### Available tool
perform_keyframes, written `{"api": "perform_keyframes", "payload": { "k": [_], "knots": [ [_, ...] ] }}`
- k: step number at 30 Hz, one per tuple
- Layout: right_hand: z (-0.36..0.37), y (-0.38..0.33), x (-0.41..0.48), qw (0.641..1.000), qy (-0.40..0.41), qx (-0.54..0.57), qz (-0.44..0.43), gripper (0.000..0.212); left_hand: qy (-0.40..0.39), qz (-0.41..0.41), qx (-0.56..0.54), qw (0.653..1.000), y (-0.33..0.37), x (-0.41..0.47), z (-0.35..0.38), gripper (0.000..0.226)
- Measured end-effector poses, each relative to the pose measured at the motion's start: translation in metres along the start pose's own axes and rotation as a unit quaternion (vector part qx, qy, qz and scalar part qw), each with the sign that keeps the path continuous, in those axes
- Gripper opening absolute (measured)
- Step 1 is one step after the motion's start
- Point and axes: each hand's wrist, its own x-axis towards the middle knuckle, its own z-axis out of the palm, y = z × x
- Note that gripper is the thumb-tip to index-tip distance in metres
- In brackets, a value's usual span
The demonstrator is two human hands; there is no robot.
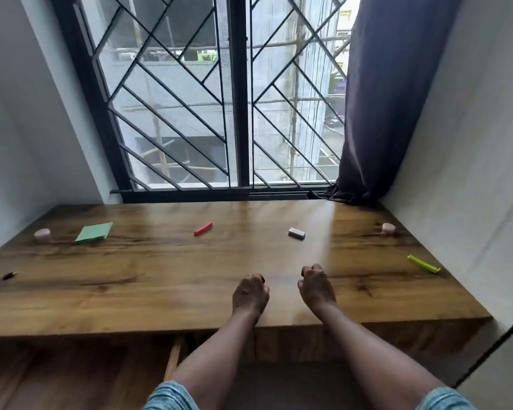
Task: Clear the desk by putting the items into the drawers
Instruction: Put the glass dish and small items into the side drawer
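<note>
Left hand (251, 292) and right hand (316, 287), fists apparently empty, over desk (160, 276).

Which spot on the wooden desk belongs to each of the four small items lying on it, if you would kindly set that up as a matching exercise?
Things:
1. flat green paper pad
2. small red bar
3. white rectangular eraser
4. yellow-green tube

Places on the wooden desk:
A. far right, closest of the four to the right wall
B. just beyond the right hand
C. beside the left pink round piece
D. around the middle, left of the eraser

Pairs: 1-C, 2-D, 3-B, 4-A
</note>
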Motion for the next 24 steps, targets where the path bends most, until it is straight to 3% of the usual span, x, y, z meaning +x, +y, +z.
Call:
{"api": "perform_keyframes", "payload": {
  "k": [11,17,24],
  "knots": [
    [0.019,0.007,0.127,0.998,-0.053,-0.030,0.034,0.029,0.027,-0.044,-0.006,0.999,-0.026,0.091,0.023,0.031],
    [0.036,0.003,0.197,0.996,-0.086,-0.016,-0.008,0.043,0.052,-0.089,0.026,0.994,-0.045,0.131,0.025,0.036],
    [0.058,-0.011,0.239,0.988,-0.120,-0.089,-0.035,0.039,0.086,-0.157,0.075,0.981,-0.075,0.160,0.006,0.039]
  ]
}}
